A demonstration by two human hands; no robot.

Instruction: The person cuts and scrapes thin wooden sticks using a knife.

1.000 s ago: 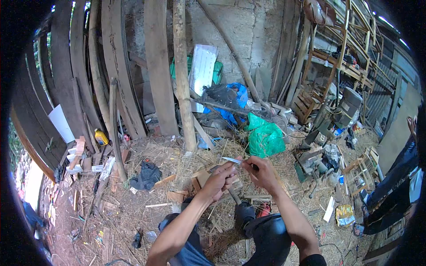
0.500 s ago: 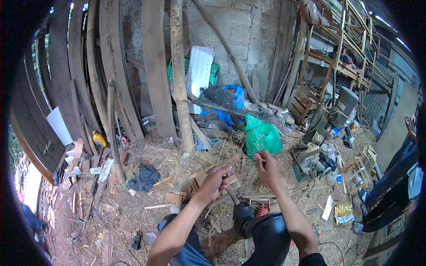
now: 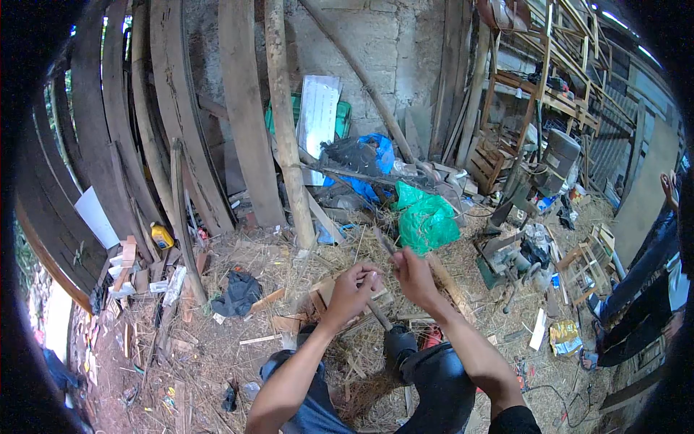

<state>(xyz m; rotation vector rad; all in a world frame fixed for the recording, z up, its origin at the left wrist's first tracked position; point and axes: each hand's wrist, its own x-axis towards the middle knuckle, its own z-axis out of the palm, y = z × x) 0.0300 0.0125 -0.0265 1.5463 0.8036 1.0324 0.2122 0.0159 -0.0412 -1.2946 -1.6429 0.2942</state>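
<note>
My right hand (image 3: 416, 276) is closed around a thin grey blade-like strip (image 3: 384, 241) that sticks out up and to the left. Its exact kind is unclear. Close beside it on the left, my left hand (image 3: 352, 293) has its fingers curled in a pinch; whatever they hold, if anything, is too small to make out. Below the hands a round wooden stick (image 3: 379, 315) slants down to a dark shoe-like shape (image 3: 397, 346) by my right leg. Under my left hand lie pieces of wood (image 3: 318, 300) on the straw.
A green plastic bag (image 3: 426, 220) lies ahead, with a wooden post (image 3: 285, 130) left of it. A black bag (image 3: 237, 293) and scraps litter the ground. Timber planks (image 3: 246, 108) lean at left. A machine (image 3: 517, 195) and another person (image 3: 643, 296) are at right.
My right hand has moved left and down, nearer my left hand, and the grey strip now shows in it. My left hand's outstretched fingers have curled in.
</note>
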